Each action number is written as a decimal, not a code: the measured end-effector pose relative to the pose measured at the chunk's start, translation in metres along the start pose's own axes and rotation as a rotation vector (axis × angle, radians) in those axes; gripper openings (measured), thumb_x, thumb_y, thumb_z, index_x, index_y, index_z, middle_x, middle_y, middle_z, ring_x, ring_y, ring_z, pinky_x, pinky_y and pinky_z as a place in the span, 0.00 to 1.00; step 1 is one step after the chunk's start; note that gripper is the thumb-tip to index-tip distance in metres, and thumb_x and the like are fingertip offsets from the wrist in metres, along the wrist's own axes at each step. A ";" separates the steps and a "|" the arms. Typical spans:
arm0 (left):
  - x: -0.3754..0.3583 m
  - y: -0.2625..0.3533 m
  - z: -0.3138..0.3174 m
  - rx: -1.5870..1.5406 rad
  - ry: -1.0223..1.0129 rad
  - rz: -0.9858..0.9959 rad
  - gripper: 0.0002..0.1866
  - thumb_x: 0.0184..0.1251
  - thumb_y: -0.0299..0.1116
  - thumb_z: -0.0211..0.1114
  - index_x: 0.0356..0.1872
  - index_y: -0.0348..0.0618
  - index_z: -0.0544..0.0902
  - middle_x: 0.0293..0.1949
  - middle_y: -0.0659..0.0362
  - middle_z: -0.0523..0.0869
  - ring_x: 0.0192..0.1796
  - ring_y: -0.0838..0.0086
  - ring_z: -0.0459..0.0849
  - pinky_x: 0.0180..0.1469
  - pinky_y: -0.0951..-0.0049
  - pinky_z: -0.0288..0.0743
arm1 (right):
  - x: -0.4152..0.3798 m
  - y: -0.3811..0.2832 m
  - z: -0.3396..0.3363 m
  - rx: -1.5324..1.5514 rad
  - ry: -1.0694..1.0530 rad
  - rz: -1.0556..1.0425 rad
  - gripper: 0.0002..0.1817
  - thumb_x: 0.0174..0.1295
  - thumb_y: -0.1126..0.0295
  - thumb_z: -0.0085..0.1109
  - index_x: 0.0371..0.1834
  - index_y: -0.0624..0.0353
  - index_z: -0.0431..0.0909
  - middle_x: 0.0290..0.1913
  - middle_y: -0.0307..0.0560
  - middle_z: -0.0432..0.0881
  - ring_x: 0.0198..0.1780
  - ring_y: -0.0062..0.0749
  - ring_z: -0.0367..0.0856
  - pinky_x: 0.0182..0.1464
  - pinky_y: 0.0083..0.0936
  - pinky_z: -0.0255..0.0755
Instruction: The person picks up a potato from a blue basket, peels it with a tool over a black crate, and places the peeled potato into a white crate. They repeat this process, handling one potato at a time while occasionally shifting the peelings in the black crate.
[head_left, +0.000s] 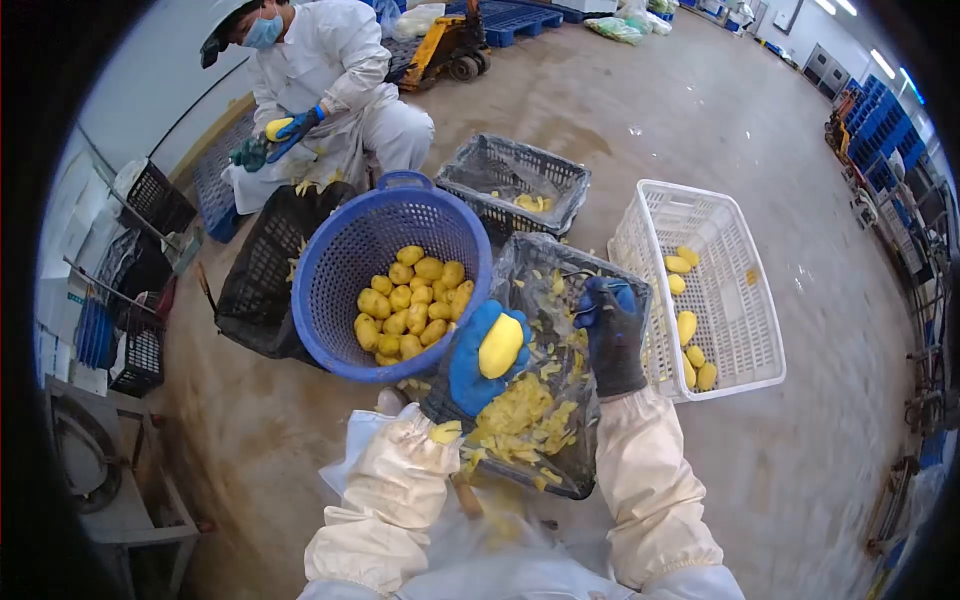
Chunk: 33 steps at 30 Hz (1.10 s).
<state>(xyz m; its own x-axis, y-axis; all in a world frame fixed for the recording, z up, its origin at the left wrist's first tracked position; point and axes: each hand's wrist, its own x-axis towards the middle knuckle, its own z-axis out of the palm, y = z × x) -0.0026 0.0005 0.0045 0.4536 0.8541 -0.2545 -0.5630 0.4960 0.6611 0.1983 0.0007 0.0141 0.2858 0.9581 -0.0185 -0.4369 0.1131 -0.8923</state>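
My left hand (470, 375), in a blue glove, is closed around a peeled yellow potato (501, 347). It is above the left side of a black plastic-lined crate (515, 270) holding loose potato peelings (520, 420). My right hand (612, 335), in a dark blue glove, is curled over the right side of that crate; whatever its fingers hold is hidden. A bit of peel (446, 432) clings to my left sleeve. Left of my hands, a blue round basket (325, 280) contains several unpeeled potatoes (400, 318). The white crate (740, 300) on the right has several peeled potatoes (687, 325) along its left side.
Across from me, a seated co-worker (330, 70) in white holds a potato (279, 129) in gloved hands. A lined black crate (470, 165) stands behind the basket, and another black crate (265, 280) is at its left. A yellow pallet jack (440, 45) stands farther back.
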 end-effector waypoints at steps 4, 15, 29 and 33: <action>0.019 -0.018 -0.029 0.345 0.146 0.222 0.21 0.68 0.50 0.56 0.44 0.40 0.78 0.35 0.54 0.83 0.34 0.67 0.83 0.34 0.73 0.81 | -0.025 0.008 0.028 -0.090 -0.341 0.126 0.11 0.65 0.63 0.54 0.39 0.61 0.76 0.27 0.37 0.75 0.26 0.23 0.72 0.30 0.21 0.69; 0.002 0.004 0.016 -0.209 -0.132 -0.055 0.30 0.71 0.58 0.48 0.58 0.42 0.71 0.36 0.60 0.83 0.28 0.76 0.80 0.28 0.74 0.74 | -0.050 -0.004 0.049 0.020 -0.333 0.304 0.11 0.65 0.62 0.57 0.37 0.60 0.76 0.28 0.38 0.76 0.30 0.18 0.73 0.35 0.15 0.67; 0.006 0.008 0.006 -0.200 -0.152 -0.086 0.23 0.72 0.50 0.51 0.50 0.38 0.76 0.38 0.54 0.82 0.38 0.72 0.82 0.38 0.74 0.79 | -0.023 -0.012 0.026 -0.136 -0.098 0.008 0.08 0.64 0.67 0.59 0.39 0.60 0.77 0.31 0.42 0.81 0.28 0.20 0.76 0.32 0.18 0.71; -0.015 0.012 0.051 -0.038 0.084 0.010 0.27 0.72 0.54 0.49 0.51 0.36 0.76 0.36 0.54 0.82 0.34 0.71 0.82 0.37 0.75 0.78 | -0.034 -0.014 0.043 -0.272 -0.190 -0.032 0.10 0.66 0.65 0.55 0.40 0.62 0.76 0.33 0.46 0.83 0.28 0.25 0.79 0.31 0.19 0.72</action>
<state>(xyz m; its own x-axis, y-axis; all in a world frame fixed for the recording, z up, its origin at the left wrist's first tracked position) 0.0188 -0.0141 0.0522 0.3892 0.8682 -0.3077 -0.5938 0.4918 0.6368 0.1579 -0.0219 0.0464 0.1204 0.9900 0.0729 -0.1791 0.0939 -0.9793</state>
